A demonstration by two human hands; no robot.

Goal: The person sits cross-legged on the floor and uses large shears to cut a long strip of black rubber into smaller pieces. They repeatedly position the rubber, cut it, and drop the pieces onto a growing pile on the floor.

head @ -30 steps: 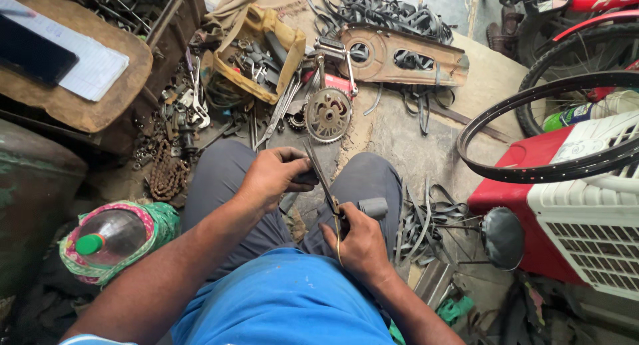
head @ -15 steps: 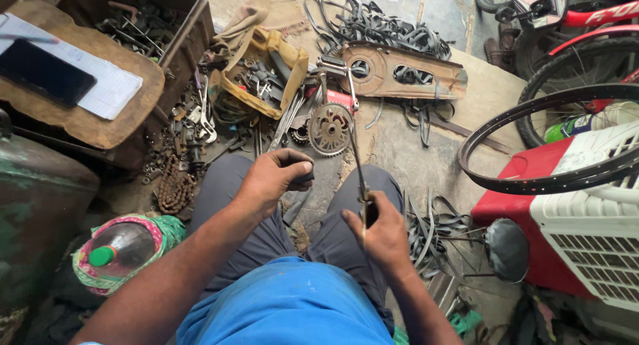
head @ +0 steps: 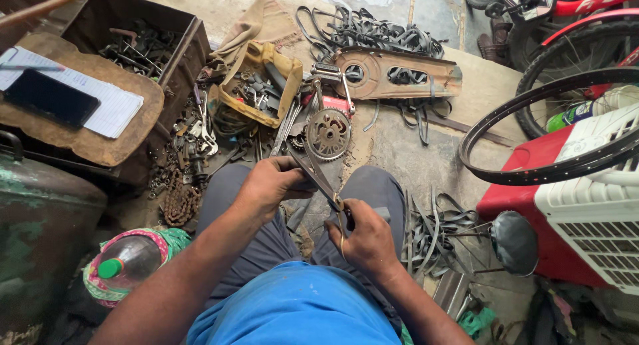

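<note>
I sit on the floor with my knees apart. My right hand [head: 365,237] grips the handles of a pair of large scissors [head: 319,175] whose blades point up and to the left. My left hand [head: 271,182] is closed near the blades, pinching a small dark piece that I cannot make out. Just beyond the hands lies a toothed chainwheel [head: 329,133] on the concrete floor.
Open tool bag [head: 258,87], wrenches and a rusty chain [head: 180,202] lie ahead left. A chain guard [head: 399,72] and rubber strips [head: 373,29] lie farther off. A bicycle rim [head: 532,142], red-white crate [head: 592,198], plastic bottle [head: 126,262] and box with notepad and phone [head: 80,105] flank me.
The right hand tilted the scissors from pointing straight away to slanting up-left toward the left hand. The left hand stayed on my knee, and the view shifted slightly.
</note>
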